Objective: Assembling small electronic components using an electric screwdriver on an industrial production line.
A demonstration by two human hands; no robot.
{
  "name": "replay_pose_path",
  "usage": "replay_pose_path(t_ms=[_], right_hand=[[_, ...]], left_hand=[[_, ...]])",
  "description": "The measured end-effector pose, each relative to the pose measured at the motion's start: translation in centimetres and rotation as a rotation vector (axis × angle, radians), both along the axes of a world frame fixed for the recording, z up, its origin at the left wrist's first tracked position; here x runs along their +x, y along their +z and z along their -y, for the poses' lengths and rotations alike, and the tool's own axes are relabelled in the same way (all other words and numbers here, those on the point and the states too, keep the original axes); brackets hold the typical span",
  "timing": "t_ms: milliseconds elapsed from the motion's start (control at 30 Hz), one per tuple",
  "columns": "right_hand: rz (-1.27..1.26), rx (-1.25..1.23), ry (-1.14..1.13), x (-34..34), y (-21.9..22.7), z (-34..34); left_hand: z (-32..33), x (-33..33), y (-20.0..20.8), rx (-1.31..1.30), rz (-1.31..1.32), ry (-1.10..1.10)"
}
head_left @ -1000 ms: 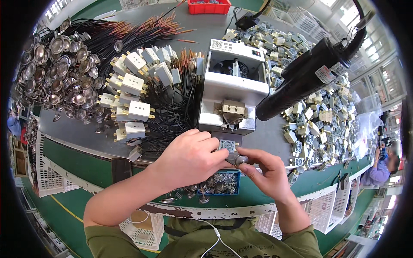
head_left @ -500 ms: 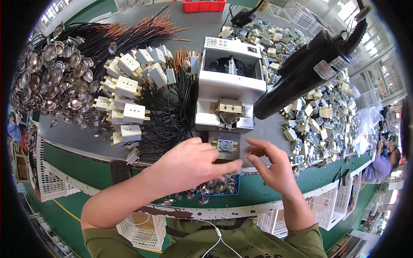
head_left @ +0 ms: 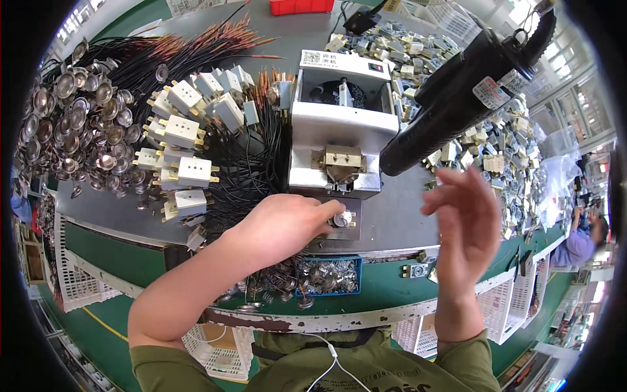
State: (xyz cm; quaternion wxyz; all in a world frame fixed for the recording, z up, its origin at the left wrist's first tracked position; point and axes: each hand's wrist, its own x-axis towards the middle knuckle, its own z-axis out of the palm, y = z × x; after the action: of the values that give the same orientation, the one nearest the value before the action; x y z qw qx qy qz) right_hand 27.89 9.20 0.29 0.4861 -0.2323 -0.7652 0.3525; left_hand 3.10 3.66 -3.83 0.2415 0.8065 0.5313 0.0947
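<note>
My left hand (head_left: 287, 222) reaches over the bench with thumb and forefinger closed on a small round silvery metal part (head_left: 342, 219). That part sits on the small housing at the front of the machine (head_left: 343, 189), and the fingers partly hide it. To the right, my right hand (head_left: 465, 228) is raised with thumb and fingers apart, slightly smeared by motion, and nothing shows in it. Below it a grey housing with a round centre (head_left: 415, 270) lies near the bench edge. A blue tray of small metal pieces (head_left: 358, 285) stands just below my left hand.
Silvery round metal cups (head_left: 72, 124) are heaped at far left, beside black wires with copper-coloured ends (head_left: 222, 39). White rectangular blocks with brass tabs (head_left: 194, 171) lie left of the machine. A black cylindrical tool (head_left: 444, 104) leans over piled housings (head_left: 483, 163). A red bin (head_left: 302, 6) is at the back.
My left hand has moved up onto the housing, where a silvery round part now shows. My right hand has moved right and up, away from it. The view has shifted slightly.
</note>
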Motion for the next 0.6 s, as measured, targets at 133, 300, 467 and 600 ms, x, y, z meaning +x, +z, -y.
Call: replay_pose_path(t_ms=[133, 300, 467, 600], right_hand=[[-0.165, 0.222, -0.137, -0.7, 1.8, -3.0], [-0.291, 0.102, 0.008, -4.5, 2.6, -5.7], [-0.195, -0.052, 0.026, -6.7, 4.2, -4.9], [-0.3, 0.018, 0.078, -5.7, 6.9, -4.0]], left_hand=[[-0.3, -0.3, -0.3, 0.006, 0.026, 0.004], [0.2, -0.1, -0.8, 0.109, 0.0, 0.002], [0.6, 0.0, -1.2, 0.11, -0.012, 0.027], [0.5, 0.3, -1.2, 0.128, -0.069, 0.006]])
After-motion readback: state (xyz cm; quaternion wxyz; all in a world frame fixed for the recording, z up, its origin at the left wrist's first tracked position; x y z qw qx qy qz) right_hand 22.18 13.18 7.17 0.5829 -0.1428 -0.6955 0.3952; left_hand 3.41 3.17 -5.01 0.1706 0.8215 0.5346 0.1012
